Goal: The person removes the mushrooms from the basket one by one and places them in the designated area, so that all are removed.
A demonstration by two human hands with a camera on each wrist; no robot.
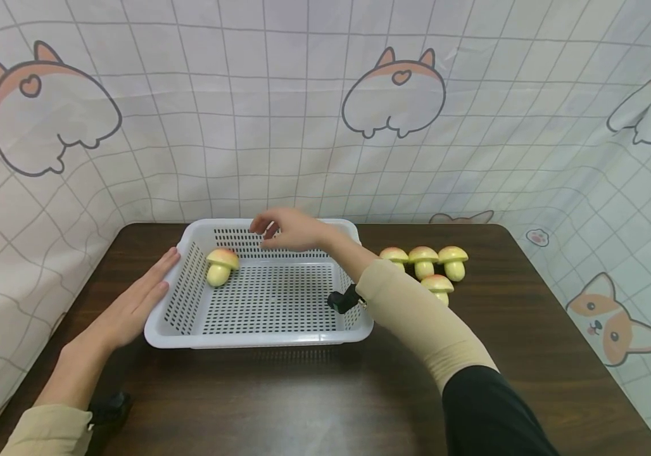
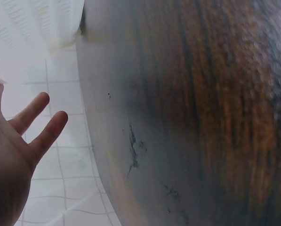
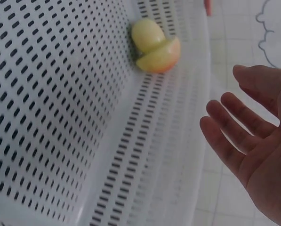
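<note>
A white perforated plastic basket (image 1: pixel 268 341) stands on the dark table. Inside, at its left end, lies one toy mushroom (image 1: pixel 221 267) with a yellow-red cap and pale stem; the right wrist view also shows this mushroom (image 3: pixel 156 47). My left hand (image 1: pixel 126 310) rests against the basket's left side with straight fingers. Above the back part of the basket hovers my right hand (image 1: pixel 294 229), its fingers loosely bent around nothing. In the right wrist view, the right hand (image 3: pixel 258 132) is apart from the mushroom, palm bare.
Several more toy mushrooms (image 1: pixel 423 261) are grouped on the table (image 1: pixel 530 354) to the right of the basket, partly behind my right forearm. A white grid-patterned cloth (image 1: pixel 280 126) with cartoon dogs hangs behind and beside the table.
</note>
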